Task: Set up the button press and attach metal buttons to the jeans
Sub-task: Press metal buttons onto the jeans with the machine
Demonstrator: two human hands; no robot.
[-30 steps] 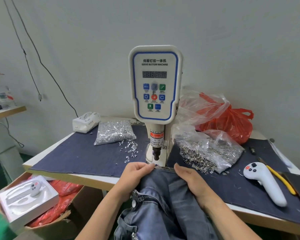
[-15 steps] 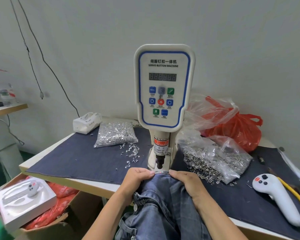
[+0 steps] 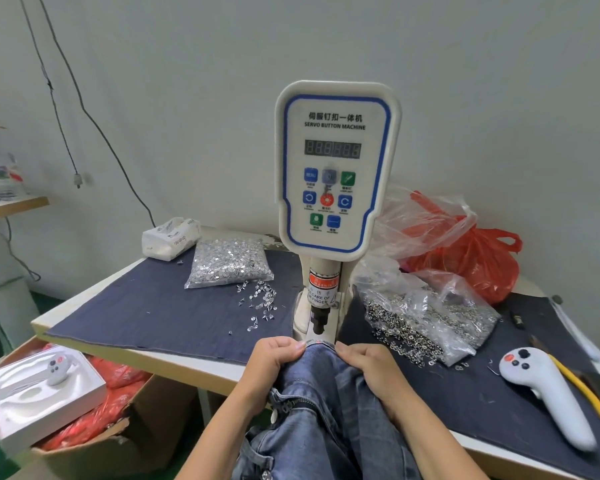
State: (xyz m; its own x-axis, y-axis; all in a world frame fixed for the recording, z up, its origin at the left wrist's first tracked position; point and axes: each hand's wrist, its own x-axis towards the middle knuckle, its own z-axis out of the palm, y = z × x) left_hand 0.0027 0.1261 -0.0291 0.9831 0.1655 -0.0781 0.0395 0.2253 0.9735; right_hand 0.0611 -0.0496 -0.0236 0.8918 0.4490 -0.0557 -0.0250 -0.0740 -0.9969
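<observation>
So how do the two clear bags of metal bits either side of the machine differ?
The left bag holds bright, flat-headed silver tacks; the right bag holds darker ring-shaped pieces. The left bag lies neat and plump, while the right bag is crumpled and open. Both rest on the dark cloth with pieces spilled beside them.

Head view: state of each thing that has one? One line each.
servo button machine: upright, display unlit.
jeans: waistband edge held under the machine's punch.
left hand: grips the waistband left of the punch.
right hand: grips the waistband right of it.
bag of tacks: open, some spilled on the cloth.
bag of buttons: open, buttons spilling out.
</observation>
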